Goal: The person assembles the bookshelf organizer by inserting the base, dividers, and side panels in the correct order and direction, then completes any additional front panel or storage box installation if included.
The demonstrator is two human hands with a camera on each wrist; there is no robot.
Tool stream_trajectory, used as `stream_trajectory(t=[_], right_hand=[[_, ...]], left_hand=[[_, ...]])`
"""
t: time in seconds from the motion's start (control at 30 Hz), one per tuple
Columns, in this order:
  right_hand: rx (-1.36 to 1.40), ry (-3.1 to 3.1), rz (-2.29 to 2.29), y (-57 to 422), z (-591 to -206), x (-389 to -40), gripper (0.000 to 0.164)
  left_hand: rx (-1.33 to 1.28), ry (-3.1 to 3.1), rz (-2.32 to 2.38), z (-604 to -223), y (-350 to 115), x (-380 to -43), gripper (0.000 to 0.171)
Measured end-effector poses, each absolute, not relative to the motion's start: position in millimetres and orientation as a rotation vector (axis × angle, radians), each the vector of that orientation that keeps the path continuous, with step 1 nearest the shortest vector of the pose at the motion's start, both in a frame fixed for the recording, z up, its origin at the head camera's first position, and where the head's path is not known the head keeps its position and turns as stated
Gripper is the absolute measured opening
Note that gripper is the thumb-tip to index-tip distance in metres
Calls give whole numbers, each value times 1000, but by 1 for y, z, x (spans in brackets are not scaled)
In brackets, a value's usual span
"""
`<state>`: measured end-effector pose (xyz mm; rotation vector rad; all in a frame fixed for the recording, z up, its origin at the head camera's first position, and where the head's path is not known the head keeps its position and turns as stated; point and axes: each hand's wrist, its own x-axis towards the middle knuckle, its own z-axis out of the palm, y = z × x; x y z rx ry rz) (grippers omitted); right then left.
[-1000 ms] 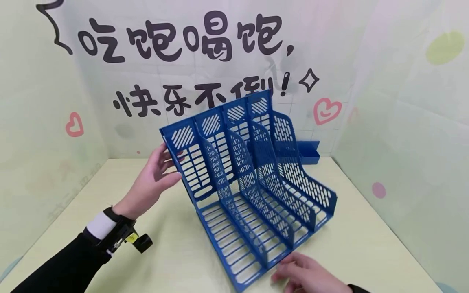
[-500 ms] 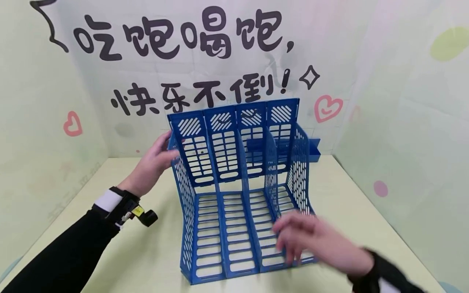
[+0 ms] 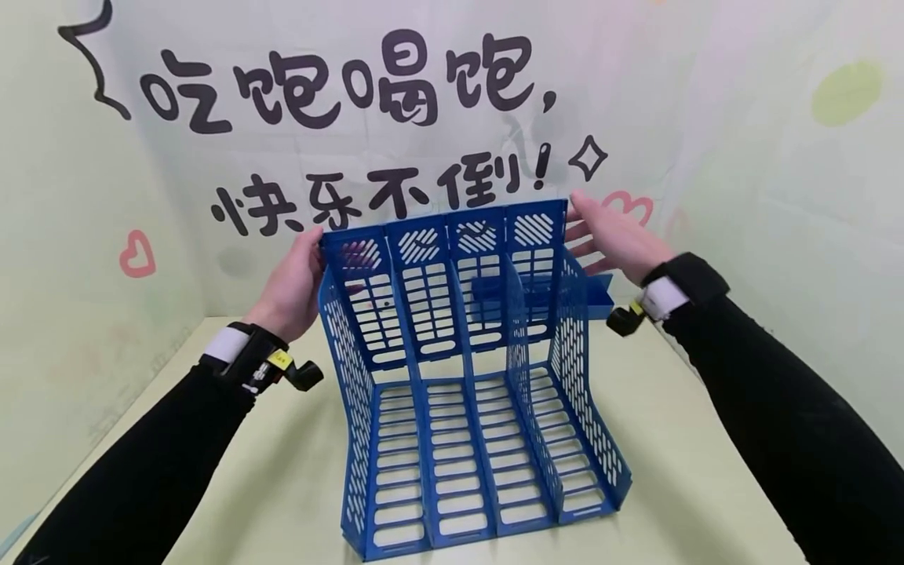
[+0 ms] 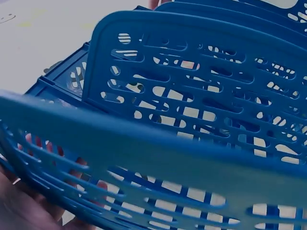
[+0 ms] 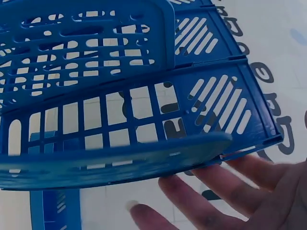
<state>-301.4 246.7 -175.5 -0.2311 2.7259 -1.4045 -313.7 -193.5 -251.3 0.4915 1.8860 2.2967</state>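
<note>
A blue plastic desktop file rack, with slotted upright dividers and a slatted base, stands in the middle of the head view, leaning slightly. My left hand grips its upper left corner; the fingers reach behind the back panel and show through the slots. In the left wrist view, fingers of that hand lie behind the perforated side panel. At the upper right corner, my right hand touches the rack's edge. Its spread, fairly straight fingers appear beside the back panel in the right wrist view.
A small blue plastic tray or box lies behind the rack, partly hidden by it. The pale tabletop meets a printed cloth backdrop at the rear, with similar cloth along both sides.
The rack has turned to face me more squarely. My right hand has gone from its lower front edge to the upper right corner; my left hand has stayed at the left.
</note>
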Motion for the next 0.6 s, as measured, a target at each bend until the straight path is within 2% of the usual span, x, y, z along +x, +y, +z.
stream_trajectory(t=[0.1, 0.3, 0.5, 0.6], right_hand=[[-183, 2712, -1310, 238, -174, -310, 100], [-96, 2721, -1224, 228, -167, -313, 102], [-76, 2606, -1345, 231, -172, -315, 94], [-73, 2556, -1424, 233, -177, -317, 91]], left_hand=[[461, 1879, 2307, -254, -194, -316, 60], [421, 1833, 2256, -251, -194, -317, 65], [415, 1929, 2198, -251, -190, -321, 63], [427, 1972, 2146, -251, -189, -323, 69]])
